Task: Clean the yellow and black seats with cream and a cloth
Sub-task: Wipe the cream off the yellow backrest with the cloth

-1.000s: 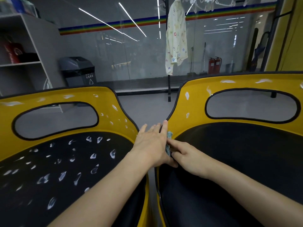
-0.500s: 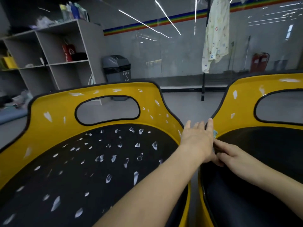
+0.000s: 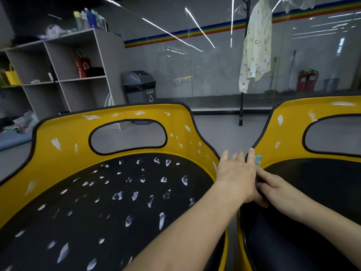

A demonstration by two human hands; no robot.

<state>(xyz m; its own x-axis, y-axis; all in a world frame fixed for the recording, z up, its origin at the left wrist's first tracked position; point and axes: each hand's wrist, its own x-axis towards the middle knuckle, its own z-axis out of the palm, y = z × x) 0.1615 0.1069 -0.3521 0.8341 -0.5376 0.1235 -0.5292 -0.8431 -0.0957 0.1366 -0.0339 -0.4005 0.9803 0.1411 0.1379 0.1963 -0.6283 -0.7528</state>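
Note:
Two yellow seats with black cushions stand side by side. The left seat (image 3: pixel 64 137) is dotted with several white cream dabs (image 3: pixel 134 195) on its cushion and yellow back. The right seat (image 3: pixel 289 124) carries a few dabs on its yellow rim; its black cushion looks bare. My left hand (image 3: pixel 237 173) lies flat with straight fingers over the gap between the seats. My right hand (image 3: pixel 273 189) sits just behind it at the right seat's left edge, pinching a small pale blue-green cloth (image 3: pixel 258 159) that is mostly hidden by my left hand.
A grey shelf unit (image 3: pixel 64 75) with bags and bottles stands at back left, a grey bin (image 3: pixel 139 87) behind the left seat. A patterned shirt (image 3: pixel 256 47) hangs on a black stand (image 3: pixel 241 106) before a glass wall. Red fire extinguishers (image 3: pixel 306 80) are far right.
My view has swung left, bringing the whole left seat and the shelf into sight. Both hands keep the same pose at the gap between the seats.

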